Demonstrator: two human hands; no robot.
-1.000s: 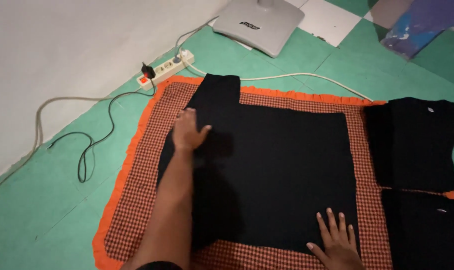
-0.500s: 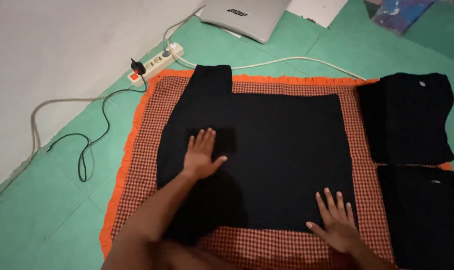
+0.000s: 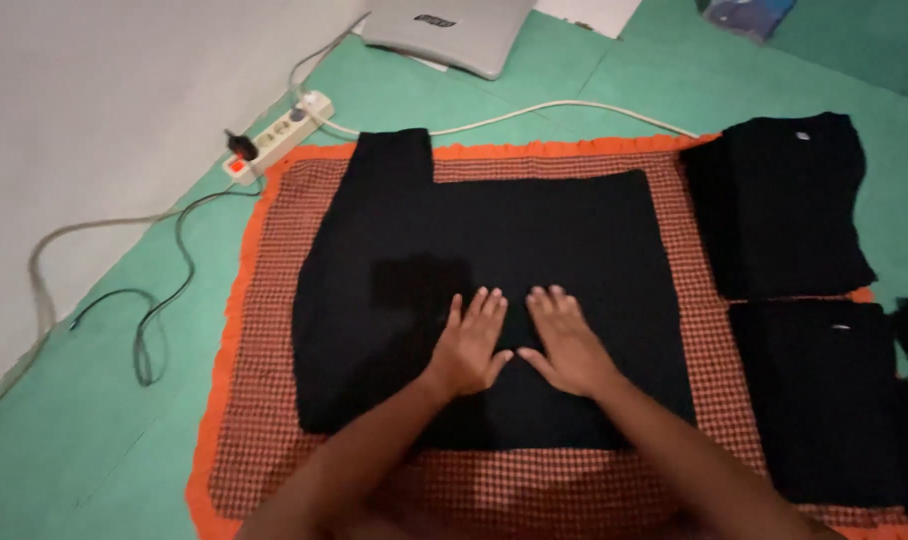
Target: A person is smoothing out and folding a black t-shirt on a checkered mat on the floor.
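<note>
A black garment (image 3: 494, 230) lies spread flat on a red-and-black checked mat with an orange border (image 3: 264, 330), one sleeve reaching toward the top left. My left hand (image 3: 471, 345) and my right hand (image 3: 566, 342) rest side by side, palms down and fingers spread, on the middle of the garment's near half. Neither hand holds anything.
Two folded black garments (image 3: 784, 205) (image 3: 824, 395) lie at the mat's right edge. A white power strip (image 3: 279, 135) with cables sits at the mat's far left corner, next to a grey wall. A closed silver laptop (image 3: 449, 30) lies on the green floor beyond.
Both hands have slid inward across the garment: the left from the left part, the right from the near right corner, and they now meet in the middle.
</note>
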